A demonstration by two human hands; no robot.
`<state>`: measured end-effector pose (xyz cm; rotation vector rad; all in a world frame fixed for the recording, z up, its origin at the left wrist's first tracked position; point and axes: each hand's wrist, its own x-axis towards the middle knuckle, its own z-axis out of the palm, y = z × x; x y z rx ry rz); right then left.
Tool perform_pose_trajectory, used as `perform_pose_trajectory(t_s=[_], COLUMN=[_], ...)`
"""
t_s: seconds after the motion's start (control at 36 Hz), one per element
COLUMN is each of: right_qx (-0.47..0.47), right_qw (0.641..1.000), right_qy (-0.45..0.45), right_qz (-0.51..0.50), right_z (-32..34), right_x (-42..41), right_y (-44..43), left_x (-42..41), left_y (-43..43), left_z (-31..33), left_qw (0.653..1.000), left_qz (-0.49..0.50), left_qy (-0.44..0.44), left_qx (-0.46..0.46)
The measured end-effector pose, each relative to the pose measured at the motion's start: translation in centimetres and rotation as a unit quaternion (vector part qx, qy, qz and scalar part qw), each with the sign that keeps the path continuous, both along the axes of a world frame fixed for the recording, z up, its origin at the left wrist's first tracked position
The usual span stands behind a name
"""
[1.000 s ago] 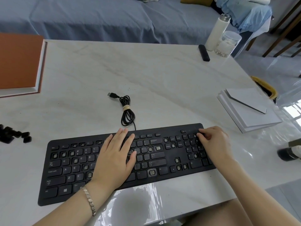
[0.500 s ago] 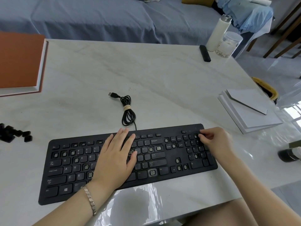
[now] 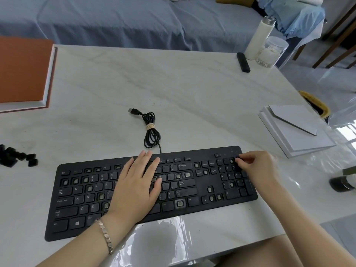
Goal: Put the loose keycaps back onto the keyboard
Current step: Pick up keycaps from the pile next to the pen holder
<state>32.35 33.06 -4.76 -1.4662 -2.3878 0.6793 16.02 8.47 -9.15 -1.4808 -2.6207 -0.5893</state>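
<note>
Marble table [image 3: 192, 89], black keyboard [image 3: 204, 189], blue cloth [image 3: 134, 22] behind.

One keyboard [image 3: 202, 189], two hands [image 3: 134, 187] [image 3: 258, 168], one cable [image 3: 152, 132], one bottle [image 3: 259, 37], one jar [image 3: 271, 52], one book [image 3: 23, 72], one heap of loose keycaps [image 3: 15, 158].

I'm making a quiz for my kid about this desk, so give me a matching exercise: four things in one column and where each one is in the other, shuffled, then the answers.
Things:
1. keycaps
2. cable
3. bottle
4. left hand

Places:
A. far right corner of the table
B. flat on the middle of the keyboard
C. in a pile by the table's left edge
D. coiled just behind the keyboard

Pairs: 1-C, 2-D, 3-A, 4-B
</note>
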Motion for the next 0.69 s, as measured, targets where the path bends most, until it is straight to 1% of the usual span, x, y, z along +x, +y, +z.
perform_pose_trajectory(t_s=[0.19,0.31,0.47,0.56,0.69], right_qx=[-0.001,-0.007,0.014,0.056,0.176], right_qw=[1.0,1.0,1.0,0.998,0.983], right_qy=[-0.02,-0.012,-0.001,0.024,0.029], right_qz=[0.003,-0.003,0.005,0.012,0.054], right_z=[0.3,0.5,0.2,-0.8,-3.1], right_x=[-0.5,-0.6,-0.3,0.4,1.3], right_y=[0.1,0.0,-0.5,-1.1,-2.6], left_x=[-0.1,-0.1,-0.1,0.0,-0.1], left_y=[0.0,-0.1,-0.1,0.0,0.0], left_z=[-0.1,0.0,-0.1,0.0,0.1], left_qw=[1.0,1.0,1.0,1.0,1.0], left_qz=[-0.002,-0.002,0.0,0.001,-0.001], left_qy=[0.001,0.001,-0.005,-0.01,-0.019], left_qx=[-0.006,-0.007,-0.013,-0.01,-0.012])
